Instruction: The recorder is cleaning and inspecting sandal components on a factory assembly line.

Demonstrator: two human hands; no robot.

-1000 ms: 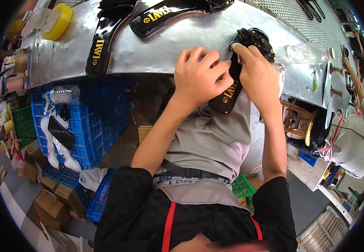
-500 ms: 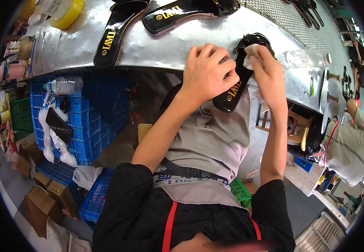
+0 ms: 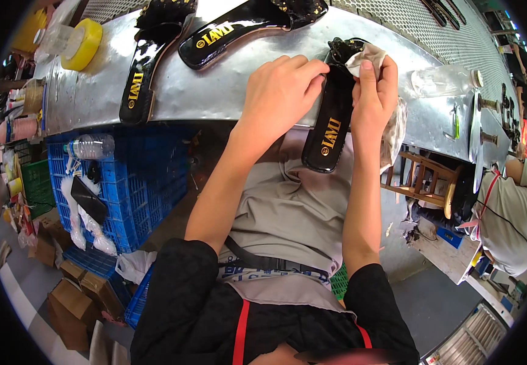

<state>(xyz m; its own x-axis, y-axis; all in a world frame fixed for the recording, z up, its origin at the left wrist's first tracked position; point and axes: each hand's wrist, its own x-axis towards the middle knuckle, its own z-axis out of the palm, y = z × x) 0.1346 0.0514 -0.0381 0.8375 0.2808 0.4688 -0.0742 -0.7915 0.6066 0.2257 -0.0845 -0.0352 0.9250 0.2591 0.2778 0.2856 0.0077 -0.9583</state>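
A glossy black slipper (image 3: 330,131) with gold lettering on its insole hangs partly over the table's front edge, its ruffled upper away from me. My left hand (image 3: 281,91) pinches the slipper's left side near the upper. In my right hand (image 3: 374,100) is a crumpled whitish cloth (image 3: 364,58), held against the right side of the upper. Another cloth (image 3: 395,134) shows beneath my right hand at the table edge. Farther left on the metal table (image 3: 214,91) lie two more black slippers, one (image 3: 138,85) pointing toward me and the other (image 3: 233,36) slanted.
A yellow tape roll (image 3: 82,45) sits at the table's left end. On the right lie a clear plastic bottle (image 3: 443,82) and a green-handled tool (image 3: 456,125). Blue crates (image 3: 123,194) stand below left, a wooden stool (image 3: 425,182) below right. A co-worker (image 3: 513,219) is far right.
My left hand has moved up and left onto the slipper's edge. The slipper has turned more upright. My right hand has shifted slightly left with the cloth, and the view has swung a little.
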